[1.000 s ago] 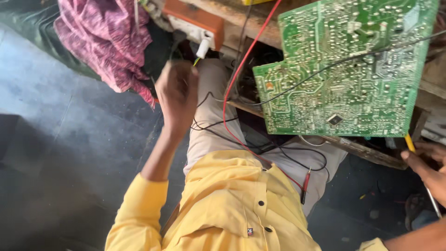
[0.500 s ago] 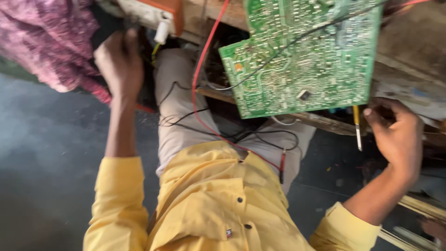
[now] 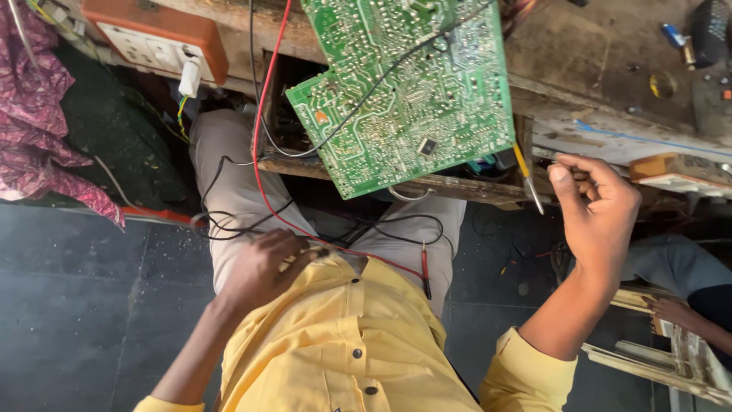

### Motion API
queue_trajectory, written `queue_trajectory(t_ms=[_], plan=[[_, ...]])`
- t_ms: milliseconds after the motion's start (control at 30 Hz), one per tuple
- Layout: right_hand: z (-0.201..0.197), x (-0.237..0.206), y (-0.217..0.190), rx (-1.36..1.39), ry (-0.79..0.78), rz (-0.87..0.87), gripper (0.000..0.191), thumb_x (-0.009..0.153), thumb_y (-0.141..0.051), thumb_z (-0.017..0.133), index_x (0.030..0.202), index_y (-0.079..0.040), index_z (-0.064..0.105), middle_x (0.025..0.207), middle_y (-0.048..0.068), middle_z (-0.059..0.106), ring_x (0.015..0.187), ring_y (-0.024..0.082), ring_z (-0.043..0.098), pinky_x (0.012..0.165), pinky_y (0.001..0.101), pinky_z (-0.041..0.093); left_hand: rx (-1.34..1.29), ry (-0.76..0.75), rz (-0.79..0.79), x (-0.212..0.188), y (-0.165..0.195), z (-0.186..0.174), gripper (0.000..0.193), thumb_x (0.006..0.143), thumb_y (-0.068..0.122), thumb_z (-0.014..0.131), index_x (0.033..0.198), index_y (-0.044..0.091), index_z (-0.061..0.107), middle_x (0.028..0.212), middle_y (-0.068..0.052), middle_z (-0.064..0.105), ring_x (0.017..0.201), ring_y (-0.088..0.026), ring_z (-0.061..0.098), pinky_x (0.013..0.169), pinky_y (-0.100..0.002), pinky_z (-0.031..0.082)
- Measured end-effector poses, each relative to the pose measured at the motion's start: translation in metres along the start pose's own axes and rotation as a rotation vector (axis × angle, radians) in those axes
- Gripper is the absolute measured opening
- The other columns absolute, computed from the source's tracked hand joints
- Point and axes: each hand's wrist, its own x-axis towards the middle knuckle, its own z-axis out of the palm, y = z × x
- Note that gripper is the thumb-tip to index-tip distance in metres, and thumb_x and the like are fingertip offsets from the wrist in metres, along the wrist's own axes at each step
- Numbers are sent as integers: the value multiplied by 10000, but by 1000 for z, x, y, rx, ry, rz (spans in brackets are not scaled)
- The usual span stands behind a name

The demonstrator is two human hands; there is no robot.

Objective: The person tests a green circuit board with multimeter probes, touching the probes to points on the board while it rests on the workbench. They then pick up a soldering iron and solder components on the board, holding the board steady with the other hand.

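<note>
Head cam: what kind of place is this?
Probably a small electronics repair bench: a bare green circuit board on a worn wooden bench, red and black test leads, and a screwdriver in the right hand.

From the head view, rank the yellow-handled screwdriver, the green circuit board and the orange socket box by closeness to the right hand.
From the right hand:
1. Yellow-handled screwdriver, just left of its fingers.
2. Green circuit board, further left, propped on the bench edge.
3. Orange socket box, far upper left.

A worn wooden bench carries a green circuit board and small parts.
</note>
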Motion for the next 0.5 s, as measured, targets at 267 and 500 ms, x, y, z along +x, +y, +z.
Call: queue_trajectory(t_ms=[267, 500], plan=[[-22, -23, -25, 145, 60, -84, 198, 1079, -76, 720, 1196, 80, 683, 1102, 81, 718, 1014, 110, 694, 946, 242, 551, -11, 82, -64, -25, -5, 43, 163, 894, 167, 674, 960, 23, 715, 900, -141, 718, 818, -358, 677, 700, -446, 543], [-45, 52, -46, -8, 230, -370, 142, 1140, -69, 708, 1146, 73, 712, 1042, 58, 714, 889, 69, 641, 763, 196, 501, -97, 87, -275, -14, -14, 49, 152, 887, 184, 699, 939, 43, 725, 866, -126, 737, 744, -324, 722, 625, -392, 577]])
